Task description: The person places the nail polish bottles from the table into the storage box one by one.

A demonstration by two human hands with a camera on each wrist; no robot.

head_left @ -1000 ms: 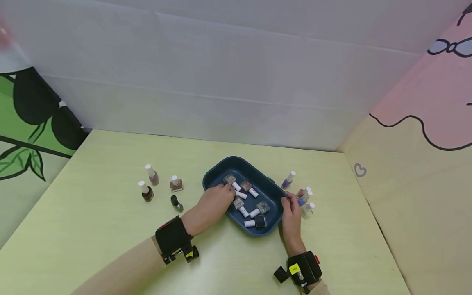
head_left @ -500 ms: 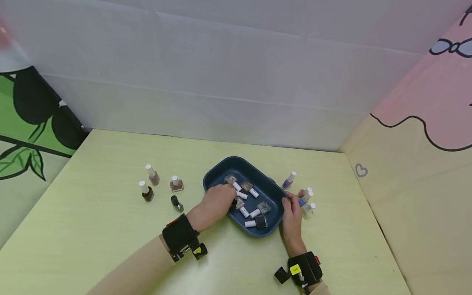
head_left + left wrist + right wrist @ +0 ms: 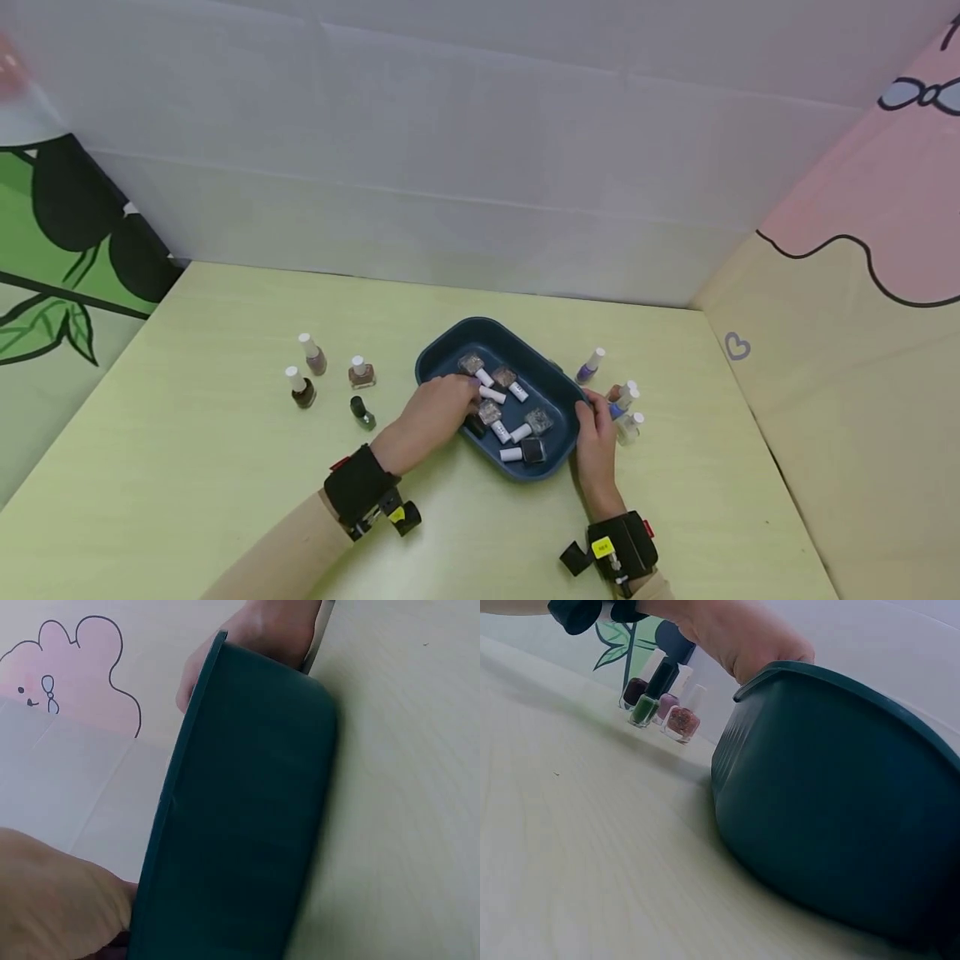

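In the head view, the left hand (image 3: 442,404) reached among the tray's (image 3: 542,390) bottles (image 3: 537,421) from nine o'clock, its grip unclear; the right hand (image 3: 597,442) gripped the tray at three. The left wrist view, then the right, hid those left fingertips, so blind lifting risked knocking crowded neighbours.

I count one tray (image 3: 487,335), with six white caps (image 3: 492,395) showing inside it (more may be hidden behind my left hand (image 3: 437,408)). On the left are four bottles (image 3: 362,378), three capped in white and one in black. On the right I see at least three bottles (image 3: 586,374), plus two black wristbands (image 3: 362,486) on my arms.
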